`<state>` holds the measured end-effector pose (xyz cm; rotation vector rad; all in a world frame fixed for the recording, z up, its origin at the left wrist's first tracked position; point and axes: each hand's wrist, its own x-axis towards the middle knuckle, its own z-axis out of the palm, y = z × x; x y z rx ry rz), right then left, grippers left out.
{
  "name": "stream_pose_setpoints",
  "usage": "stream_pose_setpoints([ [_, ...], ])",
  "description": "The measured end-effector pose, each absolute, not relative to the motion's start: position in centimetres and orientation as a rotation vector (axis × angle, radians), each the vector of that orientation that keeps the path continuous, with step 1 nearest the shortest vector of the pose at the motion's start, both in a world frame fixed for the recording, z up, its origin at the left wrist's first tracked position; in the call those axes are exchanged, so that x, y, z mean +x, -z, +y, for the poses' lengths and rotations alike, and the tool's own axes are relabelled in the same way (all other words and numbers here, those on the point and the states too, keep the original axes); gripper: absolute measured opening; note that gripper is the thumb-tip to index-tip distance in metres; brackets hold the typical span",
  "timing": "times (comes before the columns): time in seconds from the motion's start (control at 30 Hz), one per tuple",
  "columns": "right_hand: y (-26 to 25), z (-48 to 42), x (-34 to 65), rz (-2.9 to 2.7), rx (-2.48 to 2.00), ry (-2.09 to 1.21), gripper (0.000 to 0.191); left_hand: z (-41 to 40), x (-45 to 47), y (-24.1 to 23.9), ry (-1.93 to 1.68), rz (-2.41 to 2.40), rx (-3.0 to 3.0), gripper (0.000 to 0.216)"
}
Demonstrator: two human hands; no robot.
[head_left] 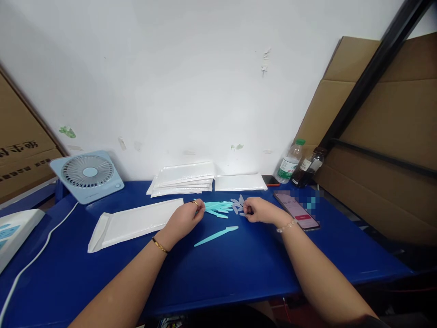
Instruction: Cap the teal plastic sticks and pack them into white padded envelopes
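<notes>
A pile of thin teal eyebrow razors (218,207) lies in the middle of the blue table. My left hand (191,214) is closed at the handle end of this pile, pinching a teal razor mostly hidden by the fingers. One more teal razor (216,235) lies alone nearer to me. Just right of the pile are several small translucent caps (236,206). Over these, my right hand (254,210) has its fingertips pinched together; whatever is between them is hidden.
A white padded envelope (133,223) lies left of my left hand. Behind are a stack of envelopes (182,177) and a single envelope (241,182). A fan (89,175) stands at left. To the right are a phone (295,210), a water bottle (290,164) and a dark bottle (309,168).
</notes>
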<state>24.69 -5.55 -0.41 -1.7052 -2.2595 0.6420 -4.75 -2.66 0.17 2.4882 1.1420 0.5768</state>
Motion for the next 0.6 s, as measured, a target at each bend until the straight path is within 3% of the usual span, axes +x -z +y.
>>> stream_pose_setpoints([
  [0.23,0.22,-5.82,24.83,-2.236,-1.630,-0.791,0.006,-2.89,-4.63,-0.01,-0.617,1.023,2.332,0.024],
  [0.6,-0.07,-6.15,24.24,-2.087,-1.534,-0.713,0.008,-2.67,-4.75,0.37,-0.541,1.018,2.337,0.025],
])
